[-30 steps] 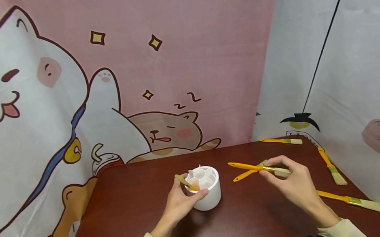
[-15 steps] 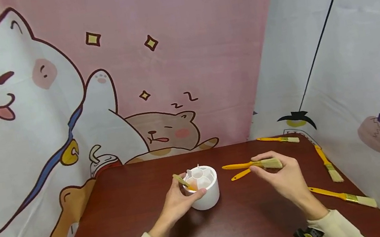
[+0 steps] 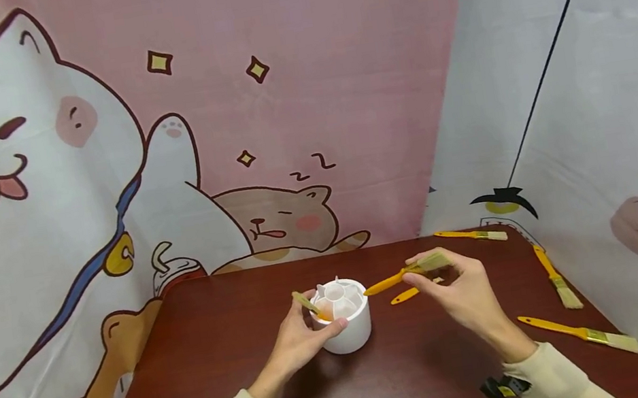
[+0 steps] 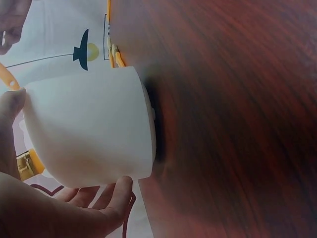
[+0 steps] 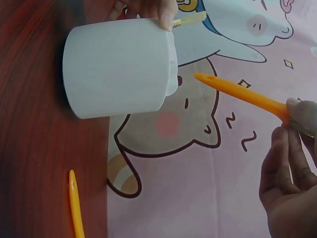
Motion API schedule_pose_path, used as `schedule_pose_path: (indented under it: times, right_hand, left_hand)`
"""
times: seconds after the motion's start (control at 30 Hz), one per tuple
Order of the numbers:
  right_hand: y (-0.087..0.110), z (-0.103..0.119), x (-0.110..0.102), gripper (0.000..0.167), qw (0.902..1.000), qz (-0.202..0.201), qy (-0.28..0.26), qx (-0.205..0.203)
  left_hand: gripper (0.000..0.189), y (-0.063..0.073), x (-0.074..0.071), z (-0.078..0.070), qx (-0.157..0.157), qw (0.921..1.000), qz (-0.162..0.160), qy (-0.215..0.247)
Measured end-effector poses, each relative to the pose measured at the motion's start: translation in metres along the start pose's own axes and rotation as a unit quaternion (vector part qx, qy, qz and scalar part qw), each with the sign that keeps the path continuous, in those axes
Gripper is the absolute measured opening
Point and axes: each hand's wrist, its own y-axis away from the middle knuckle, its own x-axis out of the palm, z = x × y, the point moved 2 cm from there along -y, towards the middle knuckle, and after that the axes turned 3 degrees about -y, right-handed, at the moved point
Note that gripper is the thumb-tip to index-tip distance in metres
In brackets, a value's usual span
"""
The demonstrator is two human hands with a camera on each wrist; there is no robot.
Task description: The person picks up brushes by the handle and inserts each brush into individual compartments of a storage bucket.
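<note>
- Held brush (image 3: 393, 280) is pinched by its lower handle and ferrule between the thumb and fingertips of the right hand (image 3: 462, 287), bristles nearest the palm, handle end pointed left of that hand.
- Compared with one second ago, the right hand has been brought leftward; the handle end, then well apart from the white cup (image 3: 351, 333), is now just beside its rim and, in the right wrist view, is seen apart from it.
- The tilt has also been changed: the handle end was the higher one and is now lower than the bristles.
- The white cup is gripped upright by the left hand (image 3: 299, 339), its thumb laid at the rim and its fingers curled round the side; this grip is unchanged.
- In the compartment beside the left hand, a leaning brush (image 3: 303, 302) is stood bristles up, as before.
- Just beyond the right hand, a lying brush (image 3: 404, 295) is partly hidden by the fingers.
- Farther beyond and to the right of the right hand, three outer brushes (image 3: 580, 333) are spread on the table (image 3: 385, 392); the nearest, earlier partly covered by the wrist, is now fully shown.
</note>
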Motion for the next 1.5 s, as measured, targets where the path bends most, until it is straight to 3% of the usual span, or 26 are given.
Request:
schedule_pose_path:
  times: [0.17, 0.47, 0.67, 1.0, 1.2, 1.5]
  right_hand:
    - [-0.005, 0.008, 0.007, 0.027, 0.9997, 0.017, -0.015, -0.010]
    - [-0.014, 0.020, 0.025, 0.034, 0.9936, 0.051, -0.070, -0.072]
    - [-0.018, 0.024, 0.038, 0.034, 0.9883, 0.061, -0.028, -0.137]
    - [-0.020, 0.026, 0.055, 0.035, 0.9708, 0.112, -0.024, -0.211]
    - [-0.020, 0.025, 0.062, 0.038, 0.9633, 0.120, 0.000, -0.240]
    - [-0.017, 0.022, 0.070, 0.033, 0.9599, 0.133, 0.008, -0.247]
  left_hand:
    - [0.100, 0.001, 0.000, 0.000, 0.001, 1.0000, 0.003, 0.002]
    - [0.102, 0.000, 0.000, 0.001, -0.001, 1.0000, -0.001, -0.002]
    - [0.102, 0.000, 0.000, 0.001, 0.000, 1.0000, 0.001, -0.005]
    - [0.100, -0.002, 0.000, 0.002, 0.006, 1.0000, -0.002, -0.006]
    - [0.100, -0.002, 0.000, 0.003, 0.008, 1.0000, -0.003, -0.004]
    - [0.101, -0.002, -0.001, 0.003, 0.005, 1.0000, 0.000, -0.007]
